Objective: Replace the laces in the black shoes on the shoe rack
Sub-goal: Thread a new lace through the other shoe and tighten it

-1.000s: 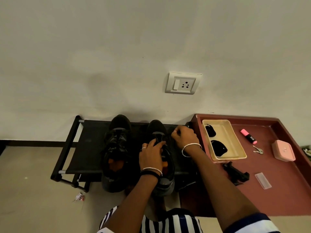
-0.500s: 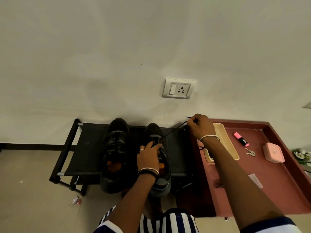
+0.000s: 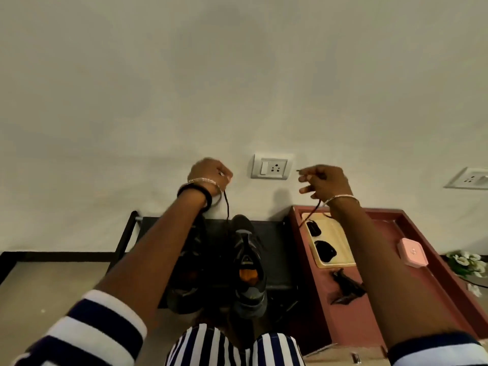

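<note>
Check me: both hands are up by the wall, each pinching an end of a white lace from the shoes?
No: the lace is black, not white. The head view shows the left hand and right hand up by the wall, each pinching an end of that lace from the shoes.

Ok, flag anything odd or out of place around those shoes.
Nothing spilled or damaged. The right black shoe overhangs the front edge of the shoe rack; left hand and right hand hold its lace up.
</note>
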